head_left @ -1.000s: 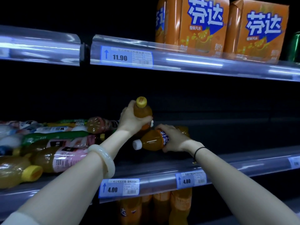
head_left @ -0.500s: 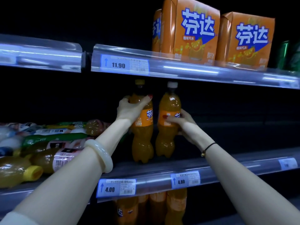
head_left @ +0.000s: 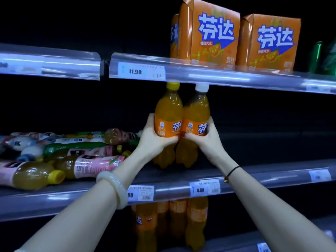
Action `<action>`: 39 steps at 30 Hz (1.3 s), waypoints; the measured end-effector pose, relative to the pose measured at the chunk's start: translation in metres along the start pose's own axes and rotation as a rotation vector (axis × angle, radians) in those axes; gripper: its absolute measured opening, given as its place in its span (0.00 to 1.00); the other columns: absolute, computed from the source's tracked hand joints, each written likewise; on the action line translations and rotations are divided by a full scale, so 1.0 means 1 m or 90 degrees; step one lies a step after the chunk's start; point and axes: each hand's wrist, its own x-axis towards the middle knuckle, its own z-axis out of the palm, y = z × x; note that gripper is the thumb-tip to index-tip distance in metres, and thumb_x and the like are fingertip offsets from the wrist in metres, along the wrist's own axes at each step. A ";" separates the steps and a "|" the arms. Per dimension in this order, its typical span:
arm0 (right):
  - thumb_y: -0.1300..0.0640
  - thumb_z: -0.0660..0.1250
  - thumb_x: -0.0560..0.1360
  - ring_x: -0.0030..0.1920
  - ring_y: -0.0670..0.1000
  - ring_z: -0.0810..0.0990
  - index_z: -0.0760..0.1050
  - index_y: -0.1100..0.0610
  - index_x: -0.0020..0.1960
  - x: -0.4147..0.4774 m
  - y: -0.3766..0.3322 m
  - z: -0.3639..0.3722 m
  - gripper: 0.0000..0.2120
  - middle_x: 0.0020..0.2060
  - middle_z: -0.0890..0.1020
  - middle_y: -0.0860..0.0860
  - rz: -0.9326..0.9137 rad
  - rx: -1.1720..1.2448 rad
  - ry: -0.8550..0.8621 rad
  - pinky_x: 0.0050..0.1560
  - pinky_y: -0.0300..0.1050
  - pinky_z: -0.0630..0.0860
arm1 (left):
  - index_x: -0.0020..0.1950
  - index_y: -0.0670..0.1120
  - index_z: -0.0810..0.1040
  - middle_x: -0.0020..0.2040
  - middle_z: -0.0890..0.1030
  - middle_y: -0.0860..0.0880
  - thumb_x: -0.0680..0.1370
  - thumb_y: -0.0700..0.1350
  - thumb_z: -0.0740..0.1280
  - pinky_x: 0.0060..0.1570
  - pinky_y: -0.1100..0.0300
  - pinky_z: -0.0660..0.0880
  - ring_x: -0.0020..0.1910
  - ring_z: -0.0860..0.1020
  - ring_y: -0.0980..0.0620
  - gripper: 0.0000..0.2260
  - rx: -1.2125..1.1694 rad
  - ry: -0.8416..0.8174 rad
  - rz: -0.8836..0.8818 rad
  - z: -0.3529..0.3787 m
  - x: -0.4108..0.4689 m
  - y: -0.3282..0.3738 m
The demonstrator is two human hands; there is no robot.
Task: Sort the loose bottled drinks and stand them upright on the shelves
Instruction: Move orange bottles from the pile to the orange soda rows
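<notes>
- Step in hand, as we judge it: seating two orange bottles upright on the middle shelf. We would press both bases flat before letting go.
- Yellow-capped bottle and white-capped bottle touch side by side, labels forward. We cannot tell whether their bases bear yet.
- Left hand grips the yellow-capped bottle at its label. Right hand grips the white-capped bottle likewise.
- Both arms reach forward, mirrored.
- Loose bottles lie heaped at left, unsorted.

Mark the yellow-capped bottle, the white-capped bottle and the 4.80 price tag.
yellow-capped bottle (head_left: pixel 166 125): head view, on its orange label.
white-capped bottle (head_left: pixel 193 126): head view, on its orange label.
4.80 price tag (head_left: pixel 204 189): head view, centre of the tag.
</notes>
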 end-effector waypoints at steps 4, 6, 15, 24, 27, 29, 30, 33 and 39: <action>0.68 0.77 0.64 0.47 0.43 0.82 0.68 0.51 0.59 -0.029 -0.006 -0.004 0.31 0.51 0.80 0.51 -0.036 -0.011 0.000 0.44 0.37 0.78 | 0.59 0.49 0.67 0.48 0.78 0.55 0.63 0.36 0.79 0.40 0.69 0.77 0.45 0.78 0.62 0.31 -0.032 -0.005 0.020 0.000 -0.028 0.009; 0.69 0.77 0.63 0.47 0.43 0.82 0.68 0.50 0.58 -0.042 -0.015 -0.005 0.31 0.50 0.80 0.51 -0.051 0.004 0.015 0.45 0.38 0.79 | 0.59 0.49 0.67 0.49 0.78 0.54 0.63 0.37 0.79 0.41 0.69 0.77 0.47 0.79 0.61 0.31 -0.021 -0.002 0.048 -0.001 -0.042 0.018; 0.64 0.76 0.64 0.52 0.46 0.81 0.66 0.46 0.60 -0.129 -0.088 -0.024 0.31 0.54 0.78 0.50 -0.058 0.020 0.001 0.49 0.41 0.80 | 0.61 0.50 0.66 0.52 0.77 0.55 0.65 0.37 0.78 0.41 0.70 0.76 0.47 0.79 0.63 0.31 -0.056 -0.005 0.067 -0.007 -0.127 0.090; 0.65 0.78 0.62 0.55 0.53 0.80 0.65 0.49 0.61 -0.261 -0.042 -0.057 0.35 0.55 0.78 0.53 0.218 0.000 -0.028 0.52 0.48 0.79 | 0.64 0.55 0.64 0.53 0.76 0.54 0.62 0.36 0.79 0.42 0.65 0.74 0.51 0.77 0.56 0.37 -0.080 -0.065 -0.215 0.040 -0.250 0.051; 0.63 0.78 0.64 0.53 0.50 0.80 0.65 0.48 0.62 -0.295 -0.010 -0.073 0.34 0.54 0.79 0.51 0.308 -0.007 -0.050 0.47 0.42 0.78 | 0.62 0.54 0.64 0.52 0.76 0.54 0.62 0.38 0.79 0.40 0.66 0.73 0.50 0.77 0.56 0.36 -0.049 -0.084 -0.291 0.067 -0.283 0.023; 0.62 0.77 0.65 0.52 0.48 0.80 0.64 0.48 0.63 -0.310 0.002 -0.075 0.33 0.53 0.79 0.50 0.347 -0.010 -0.049 0.43 0.36 0.76 | 0.62 0.55 0.63 0.52 0.75 0.53 0.63 0.39 0.79 0.39 0.67 0.71 0.48 0.76 0.56 0.36 -0.045 -0.064 -0.331 0.068 -0.294 0.009; 0.62 0.77 0.66 0.52 0.48 0.80 0.64 0.48 0.64 -0.314 0.008 -0.076 0.33 0.53 0.79 0.49 0.361 -0.016 -0.047 0.43 0.36 0.75 | 0.63 0.55 0.62 0.53 0.74 0.52 0.64 0.39 0.79 0.39 0.66 0.70 0.49 0.76 0.54 0.36 -0.041 -0.059 -0.349 0.067 -0.297 0.004; 0.60 0.78 0.65 0.55 0.50 0.78 0.63 0.47 0.65 -0.302 0.040 -0.093 0.36 0.56 0.77 0.50 0.400 -0.032 -0.062 0.47 0.41 0.76 | 0.65 0.54 0.61 0.55 0.72 0.51 0.65 0.39 0.78 0.42 0.62 0.71 0.53 0.74 0.50 0.37 -0.024 -0.030 -0.394 0.082 -0.282 -0.021; 0.61 0.78 0.64 0.54 0.52 0.79 0.65 0.50 0.65 -0.262 0.098 -0.114 0.35 0.55 0.79 0.52 0.441 -0.006 -0.085 0.54 0.52 0.77 | 0.68 0.50 0.63 0.55 0.74 0.49 0.64 0.38 0.79 0.49 0.55 0.72 0.53 0.75 0.48 0.38 -0.009 0.060 -0.442 0.110 -0.261 -0.054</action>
